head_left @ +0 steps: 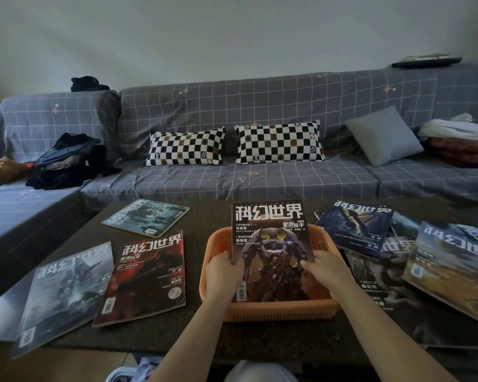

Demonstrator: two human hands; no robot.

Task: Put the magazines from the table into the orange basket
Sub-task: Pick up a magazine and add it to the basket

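Note:
An orange basket (pixel 280 310) stands on the dark table (pixel 204 337) in front of me. A magazine with a robot on its cover (pixel 271 244) stands tilted in the basket, its lower end inside and its top leaning over the far rim. My left hand (pixel 223 274) grips its left edge and my right hand (pixel 327 271) grips its right edge. On the left lie a red magazine (pixel 146 279), a grey one (pixel 66 293) overhanging the front edge, and a teal one (pixel 145 220) farther back. Several overlapping magazines (pixel 414 260) lie on the right.
A grey checked sofa (pixel 260 175) runs behind the table, with two checkered pillows (pixel 185 146), a grey cushion (pixel 384 136), dark clothes (pixel 66 161) on the left and folded laundry (pixel 458 139) at the right. My knee (pixel 257 372) shows below the table's front edge.

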